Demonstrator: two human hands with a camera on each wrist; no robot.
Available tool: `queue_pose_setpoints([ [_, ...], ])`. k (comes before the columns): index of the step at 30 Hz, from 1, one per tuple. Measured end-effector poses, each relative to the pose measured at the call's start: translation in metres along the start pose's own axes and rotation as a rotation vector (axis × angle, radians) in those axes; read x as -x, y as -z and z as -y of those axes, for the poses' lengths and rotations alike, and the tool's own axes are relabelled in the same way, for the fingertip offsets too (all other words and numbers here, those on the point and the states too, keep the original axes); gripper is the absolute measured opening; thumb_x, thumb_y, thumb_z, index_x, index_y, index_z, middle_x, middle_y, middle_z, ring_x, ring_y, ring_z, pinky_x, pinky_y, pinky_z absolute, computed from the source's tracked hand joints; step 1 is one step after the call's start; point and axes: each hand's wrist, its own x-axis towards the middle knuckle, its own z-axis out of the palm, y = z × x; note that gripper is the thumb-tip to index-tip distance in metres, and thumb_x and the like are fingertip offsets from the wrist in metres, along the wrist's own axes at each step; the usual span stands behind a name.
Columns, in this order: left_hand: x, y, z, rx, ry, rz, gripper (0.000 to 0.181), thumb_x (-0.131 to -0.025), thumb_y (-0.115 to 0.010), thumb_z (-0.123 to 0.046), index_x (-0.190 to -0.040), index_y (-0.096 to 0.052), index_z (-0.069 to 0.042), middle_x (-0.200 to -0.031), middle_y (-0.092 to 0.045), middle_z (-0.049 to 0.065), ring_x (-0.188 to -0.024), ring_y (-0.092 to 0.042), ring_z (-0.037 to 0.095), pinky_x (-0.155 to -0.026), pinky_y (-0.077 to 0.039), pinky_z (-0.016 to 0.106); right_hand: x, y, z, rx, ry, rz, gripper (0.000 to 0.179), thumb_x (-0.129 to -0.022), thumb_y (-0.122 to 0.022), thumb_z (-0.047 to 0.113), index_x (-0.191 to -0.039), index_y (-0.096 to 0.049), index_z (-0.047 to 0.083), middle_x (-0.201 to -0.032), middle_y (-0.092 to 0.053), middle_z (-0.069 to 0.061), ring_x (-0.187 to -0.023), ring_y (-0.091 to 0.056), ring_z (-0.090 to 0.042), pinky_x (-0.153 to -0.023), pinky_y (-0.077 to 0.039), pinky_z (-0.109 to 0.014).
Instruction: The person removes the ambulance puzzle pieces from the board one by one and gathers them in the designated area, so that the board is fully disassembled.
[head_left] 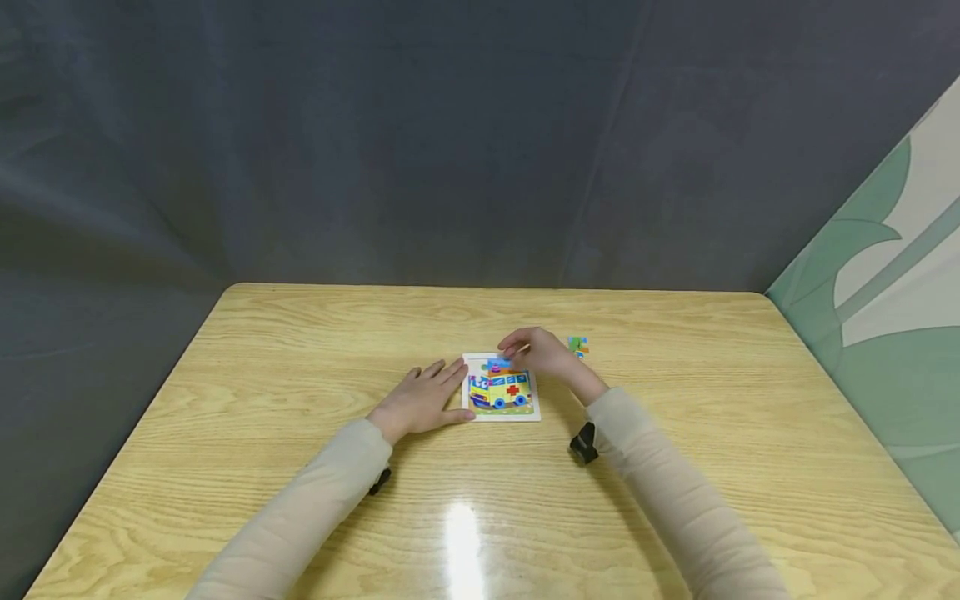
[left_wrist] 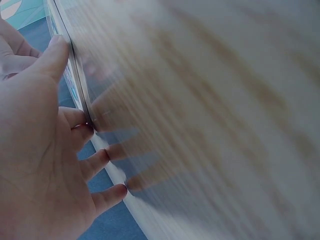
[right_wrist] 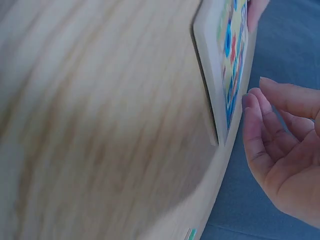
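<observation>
A square picture puzzle (head_left: 512, 407) in a white frame lies on the table, showing a yellow ambulance with a red cross. Its upper left part looks pale and bare beside a blue and orange section. My left hand (head_left: 423, 402) rests at the frame's left side, fingers spread and thumb on the lower left corner. Above the puzzle's upper right part is my right hand (head_left: 546, 354), its fingers loosely bent. The right wrist view shows that hand (right_wrist: 285, 145) with thumb and fingers apart and no piece visible between them.
A loose puzzle piece (head_left: 577, 342), green and blue, lies on the wooden table (head_left: 300, 358) to the right beyond the frame. Dark cloth (head_left: 420, 150) hangs behind the table. A wall with green leaf shapes (head_left: 892, 333) stands along the right side.
</observation>
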Motion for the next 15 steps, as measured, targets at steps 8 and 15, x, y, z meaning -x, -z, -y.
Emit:
queue_pose_setpoints([
  [8, 0.0002, 0.0013, -0.0003, -0.010, 0.008, 0.008, 0.082, -0.093, -0.037, -0.064, -0.155, -0.012, -0.017, -0.163, -0.006, -0.002, -0.150, -0.014, 0.028, -0.120, -0.018, 0.054, -0.0028, -0.0067, 0.0061, 0.085, -0.001, 0.042, 0.030, -0.085, -0.064, -0.005, -0.115, -0.063, -0.004, -0.114, -0.065, -0.020, -0.099, -0.063, -0.027, -0.089, -0.054, -0.036],
  [15, 0.0010, 0.0031, -0.0005, -0.015, 0.004, 0.013, 0.081, -0.094, -0.037, -0.063, -0.155, -0.011, -0.017, -0.163, -0.006, -0.002, -0.150, -0.014, 0.028, -0.120, -0.018, 0.054, -0.0047, -0.0096, 0.0082, 0.202, 0.016, 0.064, 0.029, -0.085, -0.067, -0.003, -0.114, -0.065, 0.000, -0.114, -0.065, -0.017, -0.097, -0.061, -0.025, -0.088, -0.054, -0.035],
])
